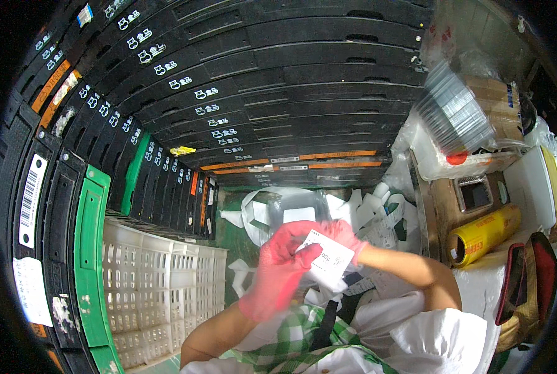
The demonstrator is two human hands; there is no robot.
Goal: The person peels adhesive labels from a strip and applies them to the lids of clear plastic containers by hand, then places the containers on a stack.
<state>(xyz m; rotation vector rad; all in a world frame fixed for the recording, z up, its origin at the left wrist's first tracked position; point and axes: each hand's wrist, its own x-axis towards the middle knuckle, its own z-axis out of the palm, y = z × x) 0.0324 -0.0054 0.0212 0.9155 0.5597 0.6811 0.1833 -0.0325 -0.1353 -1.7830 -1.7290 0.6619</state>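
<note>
My left hand (278, 262), in a pinkish-red work glove, grips a white printed label (337, 262), with the thumb pressed on its face. The label bears writing and a printed code, and more white paper shows under its lower edge. My right hand (346, 236), gloved alike, is just behind the label's upper right edge. Its fingers are blurred and partly covered, so whether it holds anything is unclear. Beyond the hands is a clear plastic item (302, 203), partly hidden, with a blank-looking white patch.
Stacked black plastic crates (278, 107) wall the front and left. A white slatted crate (166, 290) stands at left. Paper strips (376, 219) litter the green floor. At right are a yellow film roll (486, 236), a small clear tray (473, 194) and stacked clear trays (456, 105).
</note>
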